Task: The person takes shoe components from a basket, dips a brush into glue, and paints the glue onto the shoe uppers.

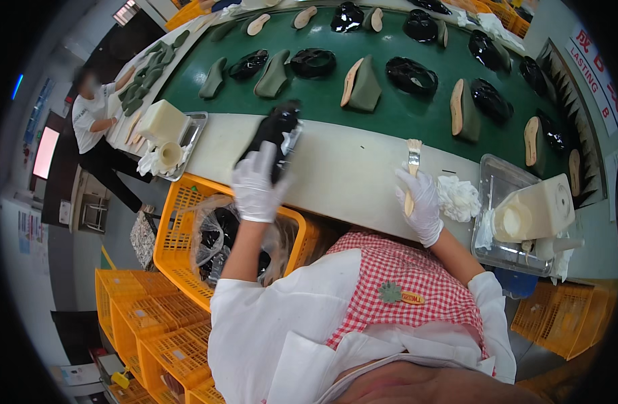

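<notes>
My left hand (257, 185), in a white glove, grips a black glossy shoe upper (274, 135) over the near edge of the work table. Motion blurs the upper, and its far end leans out over the green belt. A small paint brush (414, 156) with a metal band and pale bristles is held in my gloved right hand (422, 205). Its bristles point away from me. Beside that hand lies a crumpled white cloth (458, 198).
Rows of green wedge soles (371, 87) and black uppers (411, 75) lie on the green belt (188, 81). A metal tray (500, 168) with a pale glue container (551, 205) sits right. Below left is an orange crate (177, 246) of bagged uppers. Another person (93, 114) works at far left.
</notes>
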Motion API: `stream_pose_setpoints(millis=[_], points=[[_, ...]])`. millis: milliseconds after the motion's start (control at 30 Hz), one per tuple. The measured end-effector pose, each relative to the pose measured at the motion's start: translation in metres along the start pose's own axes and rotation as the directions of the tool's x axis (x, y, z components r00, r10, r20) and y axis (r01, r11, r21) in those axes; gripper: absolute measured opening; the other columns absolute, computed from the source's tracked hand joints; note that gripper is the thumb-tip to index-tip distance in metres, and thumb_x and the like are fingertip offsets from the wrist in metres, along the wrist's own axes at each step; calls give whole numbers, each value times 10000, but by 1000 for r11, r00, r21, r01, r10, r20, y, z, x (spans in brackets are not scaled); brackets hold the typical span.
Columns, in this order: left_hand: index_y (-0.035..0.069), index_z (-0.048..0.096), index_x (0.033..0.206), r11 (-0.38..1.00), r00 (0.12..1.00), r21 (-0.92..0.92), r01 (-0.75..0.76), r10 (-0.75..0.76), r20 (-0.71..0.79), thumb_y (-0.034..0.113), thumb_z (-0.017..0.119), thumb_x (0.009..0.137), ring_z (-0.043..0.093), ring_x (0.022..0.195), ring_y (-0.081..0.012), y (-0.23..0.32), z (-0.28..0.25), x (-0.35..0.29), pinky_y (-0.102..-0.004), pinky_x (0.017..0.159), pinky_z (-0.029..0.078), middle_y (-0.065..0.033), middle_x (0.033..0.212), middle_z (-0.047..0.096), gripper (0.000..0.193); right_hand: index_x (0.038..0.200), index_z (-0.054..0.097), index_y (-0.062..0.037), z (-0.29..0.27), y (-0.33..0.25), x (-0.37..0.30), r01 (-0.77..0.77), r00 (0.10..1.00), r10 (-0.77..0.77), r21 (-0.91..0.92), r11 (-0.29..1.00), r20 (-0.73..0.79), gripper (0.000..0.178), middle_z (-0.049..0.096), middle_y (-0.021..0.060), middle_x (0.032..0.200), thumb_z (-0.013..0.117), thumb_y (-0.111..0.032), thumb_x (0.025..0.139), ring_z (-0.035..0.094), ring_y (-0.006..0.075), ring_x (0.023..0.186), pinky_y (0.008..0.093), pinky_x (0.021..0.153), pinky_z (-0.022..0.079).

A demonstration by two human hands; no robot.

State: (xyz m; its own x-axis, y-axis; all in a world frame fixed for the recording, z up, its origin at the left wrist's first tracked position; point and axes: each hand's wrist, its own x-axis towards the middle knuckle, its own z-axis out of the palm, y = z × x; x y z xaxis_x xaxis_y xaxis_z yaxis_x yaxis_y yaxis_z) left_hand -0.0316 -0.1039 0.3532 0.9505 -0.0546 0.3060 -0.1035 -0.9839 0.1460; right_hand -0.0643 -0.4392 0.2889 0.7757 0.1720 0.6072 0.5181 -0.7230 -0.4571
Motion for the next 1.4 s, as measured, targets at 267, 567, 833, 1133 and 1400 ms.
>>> stream_pose_setpoints(millis=[267,567,833,1133,1400], points=[[237,470,1438,972,978,-111,-207,201,-63,478,734,779,301,1409,-382,-5,34,-29,-600,1137,168,-130,1484,417,750,1218,590,-91,1,12,-31,-20,999,23,-50,999,49,459,615,155,1120,718,-79,778,551,347,918,430,812,444],[55,677,987,-107,345,-939,328,-911,224,76,610,870,648,725,-203,-268,117,-121,-301,635,530,-108,835,681,136,1227,595,-71,-4,9,-30,-34,999,34,-21,999,37,408,616,176,1203,691,-45,831,571,359,1010,429,893,451],[154,719,1125,443,440,-20,896,-881,173,198,663,822,686,925,-290,-276,240,-257,-380,830,532,-134,1065,715,311,1222,599,-70,5,4,-26,-68,995,69,-24,997,67,395,630,162,1192,683,-39,838,568,348,974,415,878,453],[226,650,1155,774,794,323,544,-600,101,221,642,809,614,937,-360,-227,184,-114,-453,814,515,-121,1000,645,346,1233,582,-71,-2,7,-22,-112,992,118,-123,986,42,414,628,157,1211,672,-22,832,565,361,967,440,926,429],[177,561,1286,675,529,546,496,-733,427,305,706,748,576,1155,-342,-278,203,-83,-474,923,509,-129,1248,623,572,1204,575,-78,3,11,-27,-118,992,122,-101,988,37,440,604,159,1077,710,-84,785,551,353,890,460,853,436]])
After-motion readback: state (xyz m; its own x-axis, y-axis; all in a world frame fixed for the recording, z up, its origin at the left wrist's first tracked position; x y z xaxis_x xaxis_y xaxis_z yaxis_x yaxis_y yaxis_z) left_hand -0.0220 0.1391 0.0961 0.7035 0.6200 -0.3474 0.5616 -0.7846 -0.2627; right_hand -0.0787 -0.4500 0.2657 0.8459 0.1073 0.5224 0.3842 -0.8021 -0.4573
